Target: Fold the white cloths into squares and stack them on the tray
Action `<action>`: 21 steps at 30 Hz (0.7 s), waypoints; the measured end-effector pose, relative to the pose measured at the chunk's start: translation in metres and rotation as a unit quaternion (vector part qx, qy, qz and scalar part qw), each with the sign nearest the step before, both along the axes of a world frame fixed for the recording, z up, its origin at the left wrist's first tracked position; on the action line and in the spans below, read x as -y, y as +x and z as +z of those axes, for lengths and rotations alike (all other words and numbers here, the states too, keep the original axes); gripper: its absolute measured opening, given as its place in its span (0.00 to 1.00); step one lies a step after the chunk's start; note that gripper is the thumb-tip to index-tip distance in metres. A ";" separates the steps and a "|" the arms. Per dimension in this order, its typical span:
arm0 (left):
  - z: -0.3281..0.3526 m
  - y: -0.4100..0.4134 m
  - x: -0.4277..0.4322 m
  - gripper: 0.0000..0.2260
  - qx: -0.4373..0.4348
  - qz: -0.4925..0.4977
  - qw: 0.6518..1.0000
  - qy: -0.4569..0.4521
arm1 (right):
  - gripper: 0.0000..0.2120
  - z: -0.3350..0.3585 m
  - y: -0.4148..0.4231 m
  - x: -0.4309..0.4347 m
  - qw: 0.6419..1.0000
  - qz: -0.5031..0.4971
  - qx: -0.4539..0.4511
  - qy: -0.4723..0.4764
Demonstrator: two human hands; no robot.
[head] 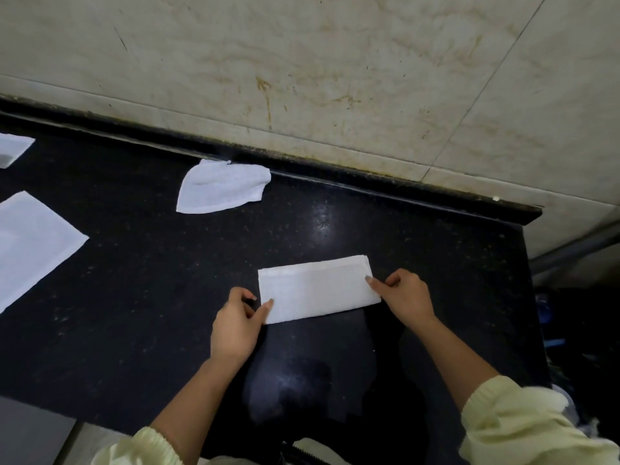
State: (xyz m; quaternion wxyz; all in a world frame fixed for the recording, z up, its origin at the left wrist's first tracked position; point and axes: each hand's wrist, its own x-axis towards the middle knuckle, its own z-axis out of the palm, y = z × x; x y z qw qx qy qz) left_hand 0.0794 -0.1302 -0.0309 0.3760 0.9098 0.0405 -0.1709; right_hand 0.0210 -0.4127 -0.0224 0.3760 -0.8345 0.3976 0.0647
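Observation:
A white cloth (317,288) folded into a long rectangle lies flat on the black counter (141,290). My left hand (236,325) pinches its near left corner between thumb and fingers. My right hand (406,297) rests on its right end, thumb on top of the cloth near the corner. A crumpled white cloth (221,186) lies by the back edge of the counter. A flat white cloth (32,239) is spread at the left edge of the view. Another white piece (11,149) shows at the far left. No tray is in view.
A stained marble wall (335,78) rises behind the counter. The counter ends at the right (528,297), with dark clutter below. Pale yellow sleeves (523,427) cover my forearms near the bottom.

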 end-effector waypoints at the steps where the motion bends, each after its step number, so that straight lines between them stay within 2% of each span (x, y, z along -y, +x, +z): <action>1: -0.002 -0.006 0.000 0.14 -0.003 -0.007 1.000 0.002 | 0.20 -0.001 -0.006 -0.001 1.000 0.004 -0.010 0.013; 6: -0.004 -0.016 0.004 0.16 -0.008 -0.009 1.000 0.004 | 0.16 -0.004 -0.017 -0.011 0.999 -0.002 -0.025 0.029; 11: 0.000 -0.015 0.005 0.17 -0.025 -0.012 1.000 -0.004 | 0.16 -0.003 -0.013 -0.024 0.998 -0.057 -0.033 0.022; 14: 0.001 -0.013 0.005 0.18 -0.037 -0.009 0.999 -0.008 | 0.12 -0.003 -0.007 -0.028 0.984 -0.137 -0.025 0.109; 17: 0.002 -0.010 0.003 0.17 -0.060 -0.005 0.998 -0.023 | 0.07 0.000 -0.005 -0.027 0.949 -0.232 0.005 0.214; 21: 0.004 -0.007 0.002 0.14 -0.079 0.015 0.995 -0.056 | 0.04 0.001 -0.003 -0.026 0.930 -0.268 0.042 0.248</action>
